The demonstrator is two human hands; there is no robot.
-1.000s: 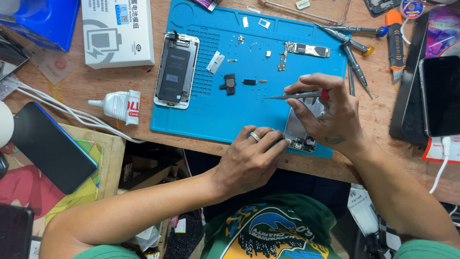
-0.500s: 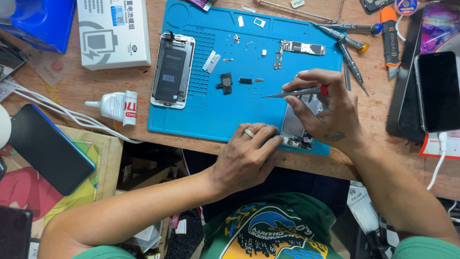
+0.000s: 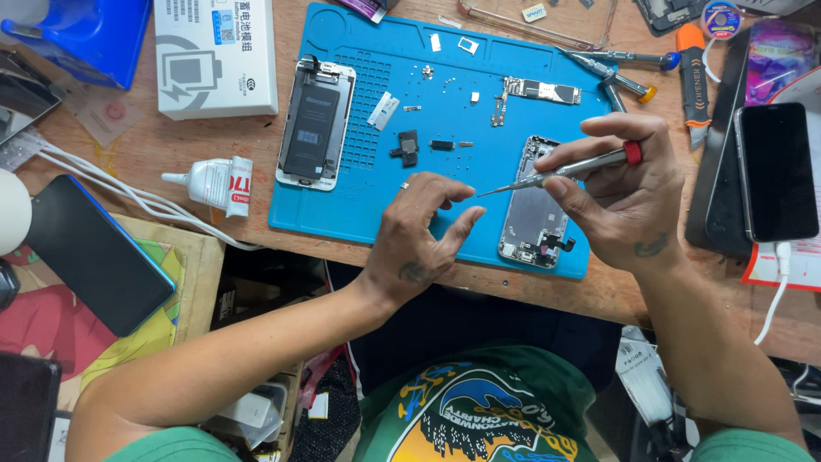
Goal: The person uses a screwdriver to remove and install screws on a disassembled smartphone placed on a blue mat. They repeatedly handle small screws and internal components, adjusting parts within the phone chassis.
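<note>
Fingers of the right hand (image 3: pixel 629 201) pinch a slim silver screwdriver (image 3: pixel 556 174) with a red ring near its top, thumb below and index and middle fingers above, closed firmly on the shaft. Its long axis runs from upper right to lower left, the fine tip pointing toward the left hand (image 3: pixel 419 235) and hanging just above the blue work mat (image 3: pixel 359 205). That left hand hovers with fingers spread and slightly curled, holding nothing, its fingertips just short of the screwdriver tip.

Directly beneath the right hand lies an opened grey phone housing (image 3: pixel 532 205), upright on the mat with its long axis running toward and away from the person; the right hand is the nearer of the two (part of the housing is hidden under the thumb).

Farther left on the mat rests a second opened phone with its black battery (image 3: pixel 312 124) showing. Between them sit small loose parts (image 3: pixel 409 147) and a narrow circuit board (image 3: pixel 540 91). Off the mat, a white glue tube (image 3: pixel 214 182) lies on the wooden bench, and a dark phone (image 3: pixel 776 171) rests at far right.
</note>
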